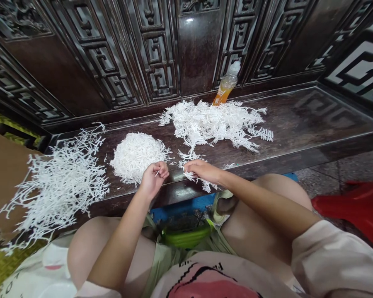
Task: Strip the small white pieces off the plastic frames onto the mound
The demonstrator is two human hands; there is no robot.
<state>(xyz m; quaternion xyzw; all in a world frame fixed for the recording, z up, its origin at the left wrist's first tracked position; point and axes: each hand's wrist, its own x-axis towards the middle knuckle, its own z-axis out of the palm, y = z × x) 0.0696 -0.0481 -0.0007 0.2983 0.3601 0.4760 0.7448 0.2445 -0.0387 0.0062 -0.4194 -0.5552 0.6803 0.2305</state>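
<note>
1. A dark carved wooden panel (pixel 112 54) with square spiral patterns stands along the back of the scene.
2. In front of it is a long, dark, polished wooden bench top (pixel 301 120), and the person sits at its edge. On the right, lower down, there is a tile floor (pixel 325 178) and a red plastic stool (pixel 351 211).
3. A brown cardboard sheet (pixel 3 178) lies at the left end, and the left white pile (pixel 62 186) of thin plastic branches lies partly on it.
4. On the bench are also a round white pile (pixel 136 157), just beside the left hand, and a wide loose white pile (pixel 211 124) behind the right hand. An orange drink bottle (pixel 225 85) stands behind this wide pile, tilted, near the panel.
5. The left hand (pixel 153 179) is above the bench edge. Its fingers are curled and pinch a small white stick (pixel 157 173). The stick is held slanted, with its long axis from lower left to upper right.
6. The right hand (pixel 202 171) is just beside the left hand. Its fingers (pixel 192 164) are pressed together on a loose white branch bunch (pixel 191 176), which runs toward the bench edge. I cannot tell if they pinch it.
</note>
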